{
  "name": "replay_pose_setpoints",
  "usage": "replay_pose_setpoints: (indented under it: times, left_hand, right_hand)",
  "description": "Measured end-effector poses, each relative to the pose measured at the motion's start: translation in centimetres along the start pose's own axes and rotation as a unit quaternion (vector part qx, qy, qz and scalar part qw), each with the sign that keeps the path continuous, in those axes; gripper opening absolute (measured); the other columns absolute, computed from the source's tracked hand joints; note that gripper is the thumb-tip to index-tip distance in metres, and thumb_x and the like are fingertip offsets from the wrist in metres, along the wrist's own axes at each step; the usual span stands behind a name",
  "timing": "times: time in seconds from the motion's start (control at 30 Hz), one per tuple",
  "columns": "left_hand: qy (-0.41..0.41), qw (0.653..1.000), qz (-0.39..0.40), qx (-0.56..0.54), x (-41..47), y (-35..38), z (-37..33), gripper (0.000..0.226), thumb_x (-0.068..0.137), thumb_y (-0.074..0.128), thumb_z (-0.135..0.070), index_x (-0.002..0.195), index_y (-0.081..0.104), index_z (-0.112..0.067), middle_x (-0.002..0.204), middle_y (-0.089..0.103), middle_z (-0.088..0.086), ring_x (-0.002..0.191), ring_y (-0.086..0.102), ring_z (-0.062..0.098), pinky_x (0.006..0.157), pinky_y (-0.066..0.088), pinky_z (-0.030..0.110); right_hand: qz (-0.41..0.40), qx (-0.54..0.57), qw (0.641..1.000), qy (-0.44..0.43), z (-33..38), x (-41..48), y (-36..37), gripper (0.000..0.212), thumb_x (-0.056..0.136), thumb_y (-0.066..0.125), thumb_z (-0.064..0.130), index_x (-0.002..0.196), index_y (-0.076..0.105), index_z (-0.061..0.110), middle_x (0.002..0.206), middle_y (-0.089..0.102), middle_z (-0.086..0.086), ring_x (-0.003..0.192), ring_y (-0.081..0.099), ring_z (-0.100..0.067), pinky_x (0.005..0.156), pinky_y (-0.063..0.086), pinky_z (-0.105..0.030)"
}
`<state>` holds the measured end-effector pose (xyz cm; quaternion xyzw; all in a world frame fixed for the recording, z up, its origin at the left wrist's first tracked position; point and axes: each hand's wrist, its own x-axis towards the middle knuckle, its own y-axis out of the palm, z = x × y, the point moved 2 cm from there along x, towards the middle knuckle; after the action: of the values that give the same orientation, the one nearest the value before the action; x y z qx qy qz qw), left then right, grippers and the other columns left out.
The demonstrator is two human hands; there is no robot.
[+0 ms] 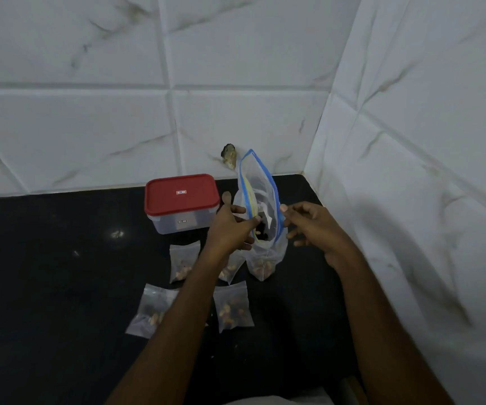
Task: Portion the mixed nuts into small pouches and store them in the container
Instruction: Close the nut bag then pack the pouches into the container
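A large clear zip bag (260,191) with a blue and yellow zip strip stands open above the black counter. My left hand (231,226) pinches its left rim and my right hand (309,226) pinches its right rim, holding the mouth apart. A few nuts show dark at the bag's bottom. Several small clear pouches with nuts lie on the counter: one (183,261) at upper left, one (233,306) in the middle, one (149,311) at lower left, one (262,266) under the big bag. A clear container (181,204) with a red lid stands shut behind them.
The black counter (60,258) ends at white marble-look tiled walls behind and to the right, forming a corner. A small dark chipped spot (229,155) marks the back wall just behind the bag. My forearms cross over the pouches.
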<state>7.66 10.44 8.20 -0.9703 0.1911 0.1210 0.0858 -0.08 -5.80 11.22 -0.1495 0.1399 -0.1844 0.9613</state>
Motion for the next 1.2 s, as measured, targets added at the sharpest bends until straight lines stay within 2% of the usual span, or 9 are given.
replay_pose_setpoints:
  times: [0.2, 0.4, 0.5, 0.6, 0.77, 0.9, 1.03, 1.1, 1.2]
  left_hand:
    - [0.027, 0.996, -0.008, 0.087, 0.2, -0.1, 0.8, 0.015, 0.092, 0.067, -0.032, 0.092, 0.063, -0.017, 0.088, 0.068, 0.006, 0.071, 0.07, 0.017, 0.06, 0.059, 0.03]
    - [0.044, 0.989, -0.059, 0.127, -0.4, -0.2, 1.0, 0.023, 0.089, 0.065, -0.048, 0.086, 0.056, -0.027, 0.077, 0.065, -0.003, 0.064, 0.071, 0.015, 0.059, 0.061, 0.032]
    - [0.039, 0.988, -0.056, 0.14, -0.7, -0.1, 1.5, 0.021, 0.089, 0.067, -0.045, 0.083, 0.06, -0.025, 0.075, 0.066, -0.001, 0.062, 0.069, 0.016, 0.059, 0.061, 0.033]
    - [0.034, 0.996, -0.058, 0.059, -0.9, 0.0, 1.5, 0.019, 0.094, 0.06, -0.032, 0.09, 0.064, -0.013, 0.077, 0.063, 0.003, 0.064, 0.064, 0.016, 0.057, 0.057, 0.031]
    - [0.03, 0.995, -0.072, -0.069, -1.4, 0.2, 1.1, 0.024, 0.1, 0.048, -0.027, 0.102, 0.057, -0.005, 0.086, 0.068, 0.01, 0.065, 0.069, 0.025, 0.059, 0.057, 0.034]
    - [-0.007, 0.984, -0.016, -0.179, -1.7, 0.5, 0.8, 0.017, 0.098, 0.057, -0.024, 0.097, 0.054, -0.007, 0.082, 0.069, 0.011, 0.061, 0.068, 0.023, 0.056, 0.056, 0.032]
    - [-0.034, 0.968, 0.018, -0.25, -2.0, 0.6, 0.9, 0.039, 0.086, 0.075, -0.022, 0.112, 0.054, -0.003, 0.083, 0.067, 0.008, 0.062, 0.066, 0.015, 0.058, 0.056, 0.027]
    - [-0.036, 0.965, 0.013, -0.259, -2.2, 0.8, 1.0, 0.047, 0.083, 0.078, -0.019, 0.12, 0.057, 0.002, 0.081, 0.068, 0.006, 0.061, 0.065, 0.012, 0.059, 0.056, 0.025]
    - [-0.021, 0.968, -0.045, -0.245, -2.4, 1.2, 0.7, 0.031, 0.083, 0.075, -0.008, 0.11, 0.063, 0.003, 0.075, 0.068, 0.006, 0.058, 0.066, 0.011, 0.055, 0.055, 0.023]
  right_hand:
    - [0.019, -0.003, 1.0, -0.005, -0.4, -0.3, 0.9, 0.014, 0.092, 0.067, 0.031, 0.097, 0.067, 0.018, 0.092, 0.068, -0.003, 0.073, 0.063, -0.012, 0.066, 0.056, -0.028]
    - [0.009, 0.093, 0.995, 0.043, -1.0, -1.1, 1.0, 0.016, 0.1, 0.053, 0.031, 0.1, 0.059, 0.016, 0.093, 0.065, -0.008, 0.078, 0.065, -0.015, 0.064, 0.056, -0.029]
    - [-0.004, 0.159, 0.986, 0.052, -1.4, -1.4, 1.1, 0.013, 0.099, 0.056, 0.027, 0.101, 0.06, 0.015, 0.089, 0.066, -0.007, 0.075, 0.065, -0.014, 0.065, 0.056, -0.03]
    - [0.015, 0.206, 0.978, 0.039, -1.7, -1.7, 1.3, 0.016, 0.091, 0.067, 0.022, 0.105, 0.064, 0.015, 0.091, 0.069, -0.006, 0.076, 0.066, -0.013, 0.068, 0.057, -0.028]
    - [-0.018, 0.172, 0.985, 0.01, -1.9, -1.8, 0.9, 0.025, 0.087, 0.071, 0.016, 0.11, 0.063, 0.015, 0.102, 0.072, -0.005, 0.094, 0.071, -0.016, 0.074, 0.058, -0.028]
    - [-0.086, 0.167, 0.982, -0.003, -2.0, -1.5, 0.9, 0.021, 0.086, 0.074, 0.019, 0.103, 0.063, 0.013, 0.093, 0.068, -0.009, 0.08, 0.067, -0.016, 0.068, 0.059, -0.027]
    - [-0.153, 0.178, 0.972, -0.008, -2.2, -1.2, 1.0, 0.021, 0.086, 0.074, 0.011, 0.1, 0.059, 0.009, 0.084, 0.061, -0.008, 0.063, 0.061, -0.01, 0.054, 0.054, -0.022]
    - [-0.184, 0.181, 0.966, -0.019, -2.1, -1.3, 1.1, 0.018, 0.086, 0.071, 0.005, 0.092, 0.056, 0.013, 0.077, 0.058, -0.006, 0.054, 0.057, -0.007, 0.049, 0.052, -0.021]
    - [-0.217, 0.157, 0.962, -0.042, -1.8, -1.6, 1.5, 0.021, 0.085, 0.067, -0.001, 0.087, 0.054, 0.015, 0.076, 0.058, -0.008, 0.048, 0.055, -0.007, 0.048, 0.051, -0.025]
